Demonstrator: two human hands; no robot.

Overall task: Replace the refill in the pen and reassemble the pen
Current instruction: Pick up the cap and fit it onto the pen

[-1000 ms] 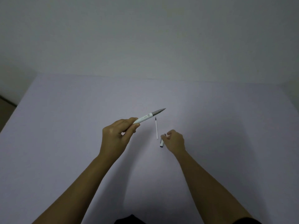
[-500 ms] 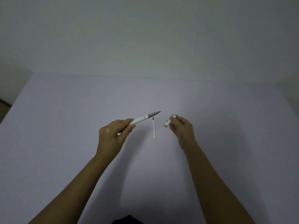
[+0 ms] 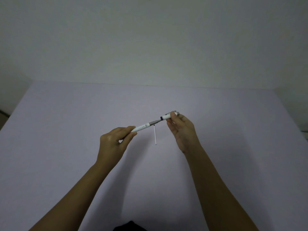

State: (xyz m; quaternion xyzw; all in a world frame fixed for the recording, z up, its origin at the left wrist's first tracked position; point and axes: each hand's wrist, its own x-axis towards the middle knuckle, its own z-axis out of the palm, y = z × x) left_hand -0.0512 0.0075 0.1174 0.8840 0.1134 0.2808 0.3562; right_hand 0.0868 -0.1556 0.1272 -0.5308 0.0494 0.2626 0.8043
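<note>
My left hand (image 3: 113,144) grips the white pen body (image 3: 141,127) by its rear end, and the grey tip section points up and to the right. My right hand (image 3: 181,129) pinches the white pen cap (image 3: 166,116), whose dark open mouth faces the pen. The grey tip just meets the cap's mouth. Both parts are held above the table. A thin white refill (image 3: 155,135) lies on the table below the tip, roughly upright in the view, with its dark point at the far end.
A pale lilac table (image 3: 66,114) fills the lower view, with its far edge meeting a plain white wall (image 3: 150,39). The table's left and right edges fall away at the sides. A dark patch of clothing (image 3: 130,226) shows at the bottom centre.
My right hand picked the cap up from the table, raised it and carried it up and right. The pen tip and cap mouth have come together. The refill stays put.
</note>
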